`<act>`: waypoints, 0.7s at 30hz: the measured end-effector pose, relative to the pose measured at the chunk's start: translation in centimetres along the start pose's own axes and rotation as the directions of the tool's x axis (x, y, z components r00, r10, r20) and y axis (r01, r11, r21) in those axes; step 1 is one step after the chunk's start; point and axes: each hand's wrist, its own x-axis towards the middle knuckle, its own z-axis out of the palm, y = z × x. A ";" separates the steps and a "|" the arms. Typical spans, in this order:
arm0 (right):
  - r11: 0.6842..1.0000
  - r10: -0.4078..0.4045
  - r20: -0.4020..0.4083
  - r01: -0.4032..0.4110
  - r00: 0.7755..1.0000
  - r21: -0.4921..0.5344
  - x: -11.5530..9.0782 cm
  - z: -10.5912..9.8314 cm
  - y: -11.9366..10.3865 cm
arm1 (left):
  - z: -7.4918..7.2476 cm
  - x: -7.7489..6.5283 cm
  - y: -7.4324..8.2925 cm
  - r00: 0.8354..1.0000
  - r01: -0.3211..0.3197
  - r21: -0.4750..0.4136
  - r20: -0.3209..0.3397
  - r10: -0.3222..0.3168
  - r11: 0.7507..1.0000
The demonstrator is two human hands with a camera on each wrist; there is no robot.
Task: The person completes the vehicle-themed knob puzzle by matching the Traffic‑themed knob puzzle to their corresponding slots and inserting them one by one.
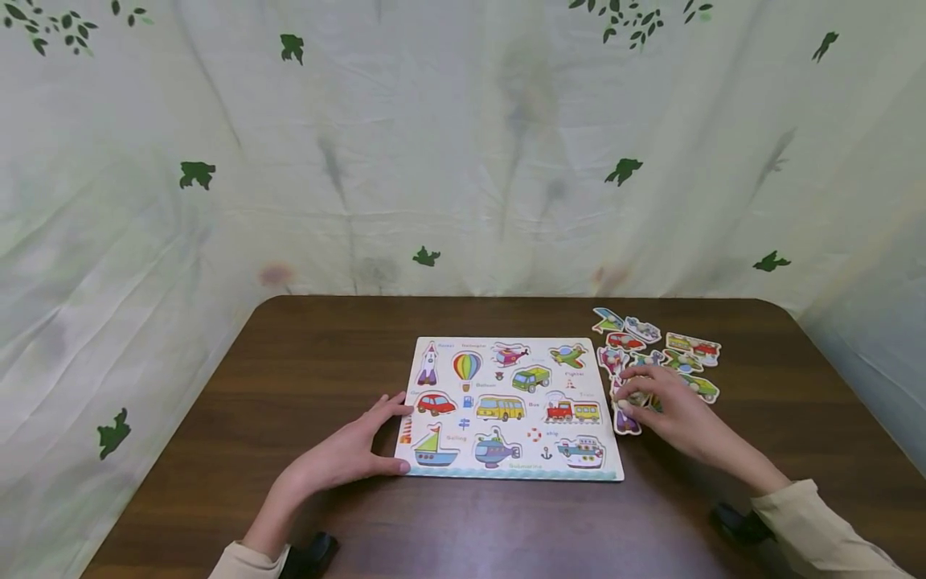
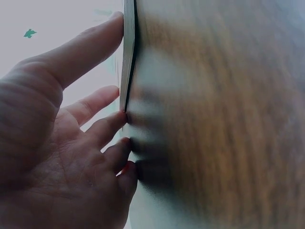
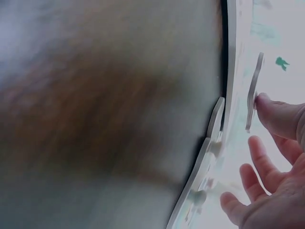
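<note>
A white puzzle board [image 1: 510,408] printed with vehicles lies flat on the table. My left hand [image 1: 354,450] rests at its left side, thumb and fingers spread apart; in the left wrist view, the thumb and fingertips touch the board's edge [image 2: 127,62]. Over the loose puzzle pieces beside the board is my right hand [image 1: 676,410]. Its thumb and a finger pinch the small knob of a puzzle piece [image 3: 254,93], seen edge-on above the others in the right wrist view. The picture on that piece cannot be made out there. The other right fingers are loosely bent.
Several vehicle-shaped pieces, among them a train piece [image 1: 693,348] and a green car piece [image 1: 700,389], lie heaped and overlapping right of the board. The brown wooden table [image 1: 304,354] reaches back to a pale leaf-patterned curtain [image 1: 463,145].
</note>
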 end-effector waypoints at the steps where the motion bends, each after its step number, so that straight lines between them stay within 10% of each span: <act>1: 1.000 0.002 0.001 -0.002 1.000 0.010 0.1 0.0 -0.1 | 0.0 0.0 0.0 1.000 0.000 0.000 0.000 0.000 1.000; 21: 0.996 -0.013 0.033 0.010 0.999 0.088 3.7 1.5 -1.2 | 0.0 0.0 0.0 0.999 0.040 0.016 -0.005 -0.040 0.999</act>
